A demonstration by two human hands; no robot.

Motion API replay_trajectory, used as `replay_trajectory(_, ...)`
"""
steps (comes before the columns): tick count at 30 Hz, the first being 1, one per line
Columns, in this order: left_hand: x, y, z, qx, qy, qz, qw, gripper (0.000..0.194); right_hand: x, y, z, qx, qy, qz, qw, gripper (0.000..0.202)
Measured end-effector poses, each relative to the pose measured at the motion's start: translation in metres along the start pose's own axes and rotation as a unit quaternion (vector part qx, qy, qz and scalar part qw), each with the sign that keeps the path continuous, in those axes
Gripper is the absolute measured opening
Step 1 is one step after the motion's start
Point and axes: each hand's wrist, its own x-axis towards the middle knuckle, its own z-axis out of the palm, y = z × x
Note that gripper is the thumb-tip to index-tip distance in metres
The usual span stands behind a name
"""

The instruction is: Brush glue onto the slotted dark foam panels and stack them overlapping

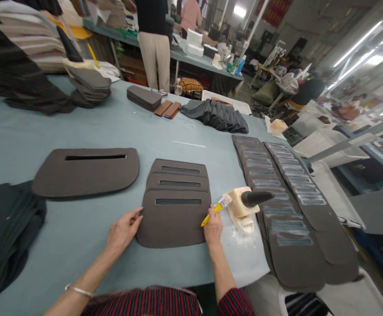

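In front of me lie several overlapping dark brown panels (173,224), each with a long slot near its top edge. My left hand (124,231) pinches the left edge of the front panel between thumb and fingers. Along the right edge, my right hand (213,226) holds a yellow-handled brush (215,213), its fingers close against the panel. The brush's bristles point up and right, toward a pale glue-crusted block (240,208) with a black cone-shaped piece (256,198) sticking out. Another slotted panel stack (86,175) lies at the left.
Rows of overlapping panels with shiny strips (293,250) run along the right. Dark fabric pieces (7,232) are piled at left. Further back are a grey panel stack (143,97), brown pieces (168,109) and dark folded pieces (216,115). A person (153,44) stands beyond the table.
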Motion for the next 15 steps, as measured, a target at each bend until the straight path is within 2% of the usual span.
replay_trajectory(15,-0.0003,0.0016,-0.0002,-0.014,-0.001,-0.007,1.000,0.040,0.0021,-0.0011,-0.0002,-0.035,0.002,-0.010,0.999,0.031)
